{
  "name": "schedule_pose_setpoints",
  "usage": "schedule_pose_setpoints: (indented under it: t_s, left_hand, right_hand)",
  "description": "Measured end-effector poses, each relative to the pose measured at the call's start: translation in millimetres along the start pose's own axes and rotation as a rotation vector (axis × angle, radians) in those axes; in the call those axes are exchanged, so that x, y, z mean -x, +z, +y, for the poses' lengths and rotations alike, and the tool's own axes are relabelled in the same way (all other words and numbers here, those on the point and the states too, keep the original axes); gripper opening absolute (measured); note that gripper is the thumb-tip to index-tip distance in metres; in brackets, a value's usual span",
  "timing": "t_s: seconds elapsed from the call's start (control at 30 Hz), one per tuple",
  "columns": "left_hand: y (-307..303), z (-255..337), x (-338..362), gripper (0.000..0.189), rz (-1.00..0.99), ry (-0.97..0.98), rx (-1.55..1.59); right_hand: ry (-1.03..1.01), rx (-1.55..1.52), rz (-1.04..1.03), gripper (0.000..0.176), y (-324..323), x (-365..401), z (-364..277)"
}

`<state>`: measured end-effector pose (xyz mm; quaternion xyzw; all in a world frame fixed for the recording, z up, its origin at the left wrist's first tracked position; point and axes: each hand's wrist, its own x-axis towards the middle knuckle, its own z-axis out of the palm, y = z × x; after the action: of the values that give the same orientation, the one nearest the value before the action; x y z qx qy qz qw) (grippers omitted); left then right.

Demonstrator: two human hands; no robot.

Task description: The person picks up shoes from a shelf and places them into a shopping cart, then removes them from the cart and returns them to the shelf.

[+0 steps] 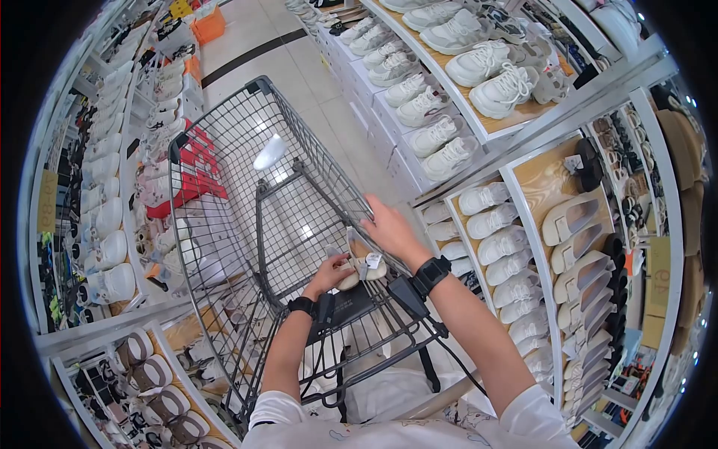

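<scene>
A pair of beige flat shoes with a white tag is near the handle end of the wire shopping cart, their toes toward me. My left hand has its fingers curled against the left shoe, gripping it at the side. Just to the right and farther forward, my right hand is over the cart's right rim, beside the heel of the right shoe. Its fingers point forward and look partly extended, with nothing visible in them. Both wrists wear black bands with small dark devices.
White sneakers line the shelf and stacked boxes on the right, with beige slip-ons on a nearer rack. More shoes fill shelves on the left. An orange bin stands farther up the tiled aisle.
</scene>
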<state>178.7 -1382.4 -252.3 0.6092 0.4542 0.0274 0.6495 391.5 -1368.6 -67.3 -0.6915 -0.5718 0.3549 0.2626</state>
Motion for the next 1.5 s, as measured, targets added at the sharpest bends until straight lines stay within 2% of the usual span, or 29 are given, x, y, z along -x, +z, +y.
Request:
schedule_pose_setpoints:
  t_s: [0.17,0.37,0.43,0.57,0.63,0.77,0.83,0.97,1.03,1.2,1.27,1.33,1.37,1.5]
  left_hand:
    - [10.5,-19.6,-1.5,0.054,-0.014,0.041,0.058]
    - [15.4,3.8,-7.5,0.051,-0.132,-0.034,0.017]
    - [10.9,25.1,-1.9,0.051,-0.162,-0.167,-0.021]
    - [13.6,36.3,6.3,0.053,-0.135,-0.161,0.041]
    - [16.2,29.3,3.0,0.055,-0.117,-0.069,0.034]
    - [17.2,2.5,-18.8,0.056,-0.151,-0.115,-0.001]
    - [17.8,1.8,-17.5,0.062,-0.088,-0.051,0.017]
    - [18.0,10.3,-6.1,0.061,-0.142,-0.095,0.039]
    - [23.6,-2.6,-8.0,0.067,0.024,0.034,-0.116]
    - [22.3,6.2,0.2,0.067,0.078,0.008,-0.233]
    - [18.2,13.7,5.1,0.066,0.122,0.041,-0.283]
    - [12.2,17.6,8.3,0.065,0.118,0.019,-0.309]
    - [10.4,20.3,10.6,0.065,0.102,0.042,-0.320]
    - [-5.5,23.9,24.8,0.059,0.284,0.193,-0.458]
  right_hand:
    - [0.022,0.010,-0.016,0.044,-0.1,-0.8,-1.6]
    - [0.028,0.022,-0.026,0.044,-0.2,-1.3,-0.6]
    - [0.013,0.025,-0.017,0.044,0.0,-0.7,0.0]
    - [-0.013,0.026,0.000,0.044,2.2,-0.7,2.7]
    - [-0.037,0.037,0.014,0.044,2.8,0.1,3.7]
    - [-0.069,0.024,0.003,0.043,5.5,-3.4,10.0]
    - [-0.071,0.028,0.011,0.042,4.6,-2.7,8.9]
    - [-0.037,0.013,-0.008,0.042,3.6,-2.0,6.2]
    - [-0.032,0.018,-0.011,0.042,2.4,-2.0,4.8]
    - [-0.091,0.026,0.035,0.044,5.4,-1.2,7.0]
    - [0.035,0.040,-0.037,0.044,0.1,-0.3,1.5]
    - [-0.011,0.049,-0.014,0.044,2.5,-1.3,3.8]
    - [-0.051,0.062,0.003,0.044,3.7,-1.9,6.7]
    - [-0.046,0.076,0.005,0.045,12.4,-6.0,15.0]
